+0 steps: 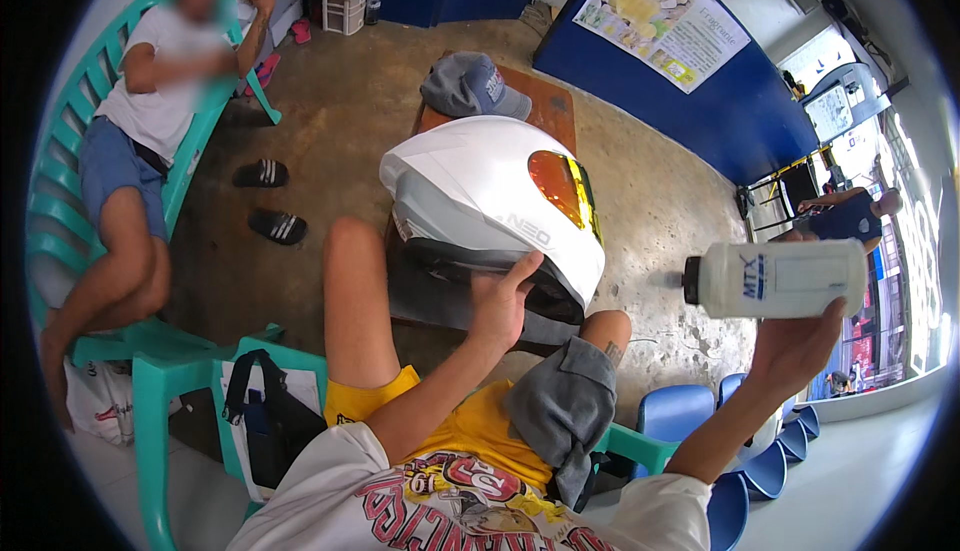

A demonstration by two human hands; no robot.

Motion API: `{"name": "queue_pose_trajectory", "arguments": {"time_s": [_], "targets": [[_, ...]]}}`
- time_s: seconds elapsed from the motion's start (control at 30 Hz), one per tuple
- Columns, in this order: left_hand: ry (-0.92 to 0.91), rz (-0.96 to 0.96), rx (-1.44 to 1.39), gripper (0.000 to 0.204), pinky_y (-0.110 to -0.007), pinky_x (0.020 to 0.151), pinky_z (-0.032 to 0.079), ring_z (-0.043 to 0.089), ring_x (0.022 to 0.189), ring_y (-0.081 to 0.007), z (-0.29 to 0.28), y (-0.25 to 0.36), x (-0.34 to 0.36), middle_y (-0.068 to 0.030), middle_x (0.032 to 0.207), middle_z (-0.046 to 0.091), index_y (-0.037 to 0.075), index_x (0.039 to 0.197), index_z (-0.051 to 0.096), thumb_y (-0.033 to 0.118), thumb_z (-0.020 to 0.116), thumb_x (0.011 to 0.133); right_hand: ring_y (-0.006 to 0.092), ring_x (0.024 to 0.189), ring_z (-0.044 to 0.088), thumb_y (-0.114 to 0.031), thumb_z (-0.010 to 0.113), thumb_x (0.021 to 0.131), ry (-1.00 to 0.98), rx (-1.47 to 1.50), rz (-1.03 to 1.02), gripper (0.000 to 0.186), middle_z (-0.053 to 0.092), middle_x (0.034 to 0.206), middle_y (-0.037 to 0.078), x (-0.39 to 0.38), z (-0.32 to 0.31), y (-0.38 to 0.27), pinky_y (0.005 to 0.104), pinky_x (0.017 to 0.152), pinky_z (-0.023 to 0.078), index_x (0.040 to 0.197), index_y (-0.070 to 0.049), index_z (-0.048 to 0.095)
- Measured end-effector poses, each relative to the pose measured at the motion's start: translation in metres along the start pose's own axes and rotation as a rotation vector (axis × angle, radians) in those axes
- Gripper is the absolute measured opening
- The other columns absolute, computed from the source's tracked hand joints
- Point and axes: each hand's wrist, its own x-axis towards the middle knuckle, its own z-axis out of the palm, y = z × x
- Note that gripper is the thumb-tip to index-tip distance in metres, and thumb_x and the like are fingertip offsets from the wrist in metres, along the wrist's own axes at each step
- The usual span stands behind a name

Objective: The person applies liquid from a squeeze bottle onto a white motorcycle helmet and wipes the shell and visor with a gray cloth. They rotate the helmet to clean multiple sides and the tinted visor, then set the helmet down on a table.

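A white full-face motorcycle helmet (460,176) with an orange-gold mirrored visor (562,191) sits before me on a low brown wooden table (553,101). My left hand (502,303) grips its lower rim, thumb on the outer shell and the other fingers reaching into the dark opening, partly hidden. Out to the right, my right hand (795,346) is closed around a whitish translucent bottle (800,279). The bottle lies sideways, its black top toward the helmet but apart from it. A faint pale blur hangs by that top. A grey cloth (568,406) drapes over my right thigh.
A grey cap (475,86) rests on the table behind the helmet. At left, a person (150,101) sits on a green bench (62,161), with black slippers (262,173) on the floor nearby. Blue chairs (675,413) stand at lower right. Another person (850,213) is at far right.
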Motion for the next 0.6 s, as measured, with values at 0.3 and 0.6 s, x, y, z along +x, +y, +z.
{"name": "queue_pose_trajectory", "arguments": {"time_s": [0.3, 0.6], "targets": [[-0.038, -0.038, -0.016, 0.061, -0.032, 0.106, 0.052, 0.062, 0.122, -0.0184, -0.007, 0.000, 0.004, -0.0079, 0.133, 0.062, 0.003, 0.136, 0.054, -0.003, 0.085, 0.084, 0.0459, 0.141, 0.047, -0.039, 0.063, 0.098, 0.308, -0.454, -0.364, 0.079, 0.046, 0.152, 0.031, 0.045, 0.125, 0.014, 0.0601, 0.118, 0.038, 0.154, 0.011, 0.036], [-0.026, -0.031, 0.004, 0.061, -0.030, 0.103, 0.050, 0.062, 0.117, -0.0162, -0.008, -0.004, 0.000, -0.0076, 0.127, 0.063, 0.001, 0.133, 0.054, -0.001, 0.088, 0.082, 0.0292, 0.121, 0.067, -0.014, 0.075, 0.099, -0.231, -0.431, -0.135, 0.055, 0.068, 0.128, 0.023, 0.058, 0.128, 0.122, 0.0450, 0.106, 0.053, 0.142, 0.008, 0.050]]}}
